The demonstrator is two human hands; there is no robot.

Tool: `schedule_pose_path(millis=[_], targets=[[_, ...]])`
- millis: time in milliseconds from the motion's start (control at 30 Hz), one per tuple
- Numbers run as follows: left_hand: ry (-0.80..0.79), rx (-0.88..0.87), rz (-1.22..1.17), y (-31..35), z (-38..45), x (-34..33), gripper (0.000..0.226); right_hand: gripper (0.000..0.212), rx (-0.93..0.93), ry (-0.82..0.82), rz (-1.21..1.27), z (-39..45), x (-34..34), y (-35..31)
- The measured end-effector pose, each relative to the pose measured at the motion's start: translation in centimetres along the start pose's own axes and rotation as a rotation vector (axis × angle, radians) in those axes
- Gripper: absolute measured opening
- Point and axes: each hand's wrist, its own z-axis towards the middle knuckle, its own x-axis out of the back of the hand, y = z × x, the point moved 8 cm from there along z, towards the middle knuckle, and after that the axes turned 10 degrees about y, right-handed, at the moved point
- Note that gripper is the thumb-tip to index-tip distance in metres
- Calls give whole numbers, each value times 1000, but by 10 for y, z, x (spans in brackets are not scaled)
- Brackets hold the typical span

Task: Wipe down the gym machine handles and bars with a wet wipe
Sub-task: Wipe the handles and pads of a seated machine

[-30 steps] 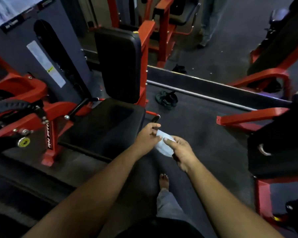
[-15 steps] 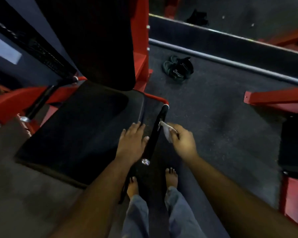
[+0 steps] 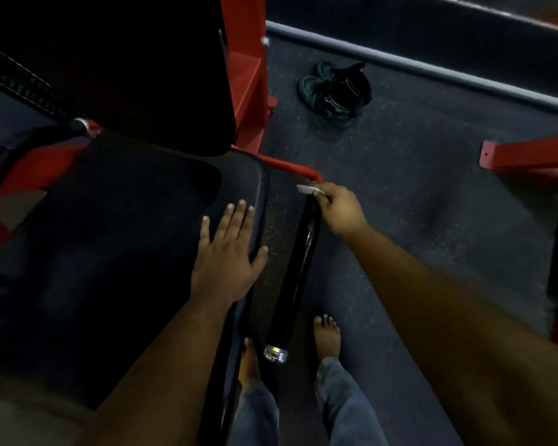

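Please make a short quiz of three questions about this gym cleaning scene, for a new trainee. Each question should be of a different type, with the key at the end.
1. True or false: the left hand lies flat on the black seat pad.
2. What does the right hand pinch? A) a wet wipe B) a spray bottle C) a shoe
3. Fill in: the wipe is at the ____ end of the black handle, beside the red frame.

Key: 1 true; 2 A; 3 far (upper)
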Motion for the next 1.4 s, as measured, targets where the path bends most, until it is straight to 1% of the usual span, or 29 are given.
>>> schedule_pose_path(millis=[67,167,233,333,367,400,467,500,533,567,600,667,700,767,833,867,900,1000,1033,1067,1133,1200,1233,1300,1367,1400], targets=[[-7,-3,20,-1,0,0,81,36,-13,6,61,-10,0,-4],[-7,-3,32,0,1,0,83,35,107,34,158,-49,8,-29],[-12,-1,40,0,1,0,83,33,213,3,175,-85,7,-43],[-14,-10,45,1,0,-1,84,34,343,-97,148,-134,0,-51],[-12,-9,44,1,1,0,84,34,379,-106,156,-140,2,-52],[-12,-8,44,1,1,0,84,34,378,-92,192,-136,8,-54],[-11,-7,44,1,1,0,84,32,291,27,270,-106,26,-56],[-10,-4,39,1,1,0,84,29,256,120,244,-82,35,-55],[-7,-4,33,2,2,1,84,28,229,180,183,-56,42,-52],[-3,-4,31,1,1,1,84,28,193,171,117,-31,40,-48],[-3,-5,32,1,1,1,84,28,143,100,56,-11,30,-41],[-8,-7,39,1,1,0,84,30,39,-45,-13,2,7,-21],[-8,-8,44,1,1,0,84,31,5,-45,-11,-3,2,-17],[-10,-6,48,1,1,-1,84,30,-6,75,74,-25,7,-22],[-12,-2,43,1,1,-2,85,28,61,180,189,-60,11,-35],[-7,-2,42,1,1,-1,85,27,79,200,245,-78,9,-40],[-5,-4,43,1,2,0,85,28,79,198,287,-98,5,-42],[-15,-12,49,2,1,0,86,45,68,136,340,-164,-14,-50],[-12,-14,49,2,1,0,86,46,82,133,396,-179,-15,-56],[-10,-13,52,2,1,-1,85,43,61,175,474,-183,-10,-57],[0,-8,50,1,1,-1,85,32,-80,343,588,-163,8,-44],[5,-4,42,2,2,1,85,27,-207,496,581,-112,29,-23],[2,-3,41,3,1,1,85,26,-256,492,561,-82,32,-11],[6,-6,48,2,1,1,85,25,-339,387,516,-36,23,9],[-2,-2,52,1,1,0,85,25,-418,269,524,-18,0,25],[-8,1,52,1,1,0,85,26,-442,245,530,-19,-9,27]])
